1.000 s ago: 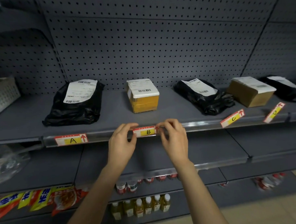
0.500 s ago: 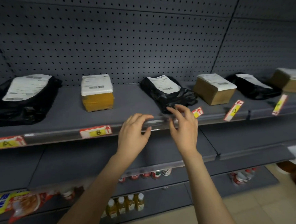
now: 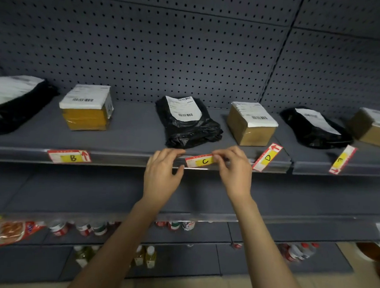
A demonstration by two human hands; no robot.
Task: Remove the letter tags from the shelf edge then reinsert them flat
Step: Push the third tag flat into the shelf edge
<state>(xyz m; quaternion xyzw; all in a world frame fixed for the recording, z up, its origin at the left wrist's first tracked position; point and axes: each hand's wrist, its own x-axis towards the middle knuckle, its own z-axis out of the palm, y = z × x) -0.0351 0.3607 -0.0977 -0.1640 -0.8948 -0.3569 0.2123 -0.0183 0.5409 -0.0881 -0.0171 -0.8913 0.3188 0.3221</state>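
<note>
Head view: right hand [image 3: 235, 169] pinches the C tag [image 3: 201, 160] by its right end; left hand [image 3: 162, 174], fingers loosely curled and empty, rests on the shelf edge [image 3: 126, 160]. Tag lies nearly level lengthwise.

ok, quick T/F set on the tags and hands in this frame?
1. The B tag lies flat in the shelf edge. True.
2. The right hand pinches the C tag at its right end. True.
3. The D tag sits flat. False: it stands tilted, sticking up above the edge.
4. The left hand grips the E tag. False: it is at the shelf edge left of C; E is untouched, far right.
5. A black bag sits behind the C tag. True.
</note>
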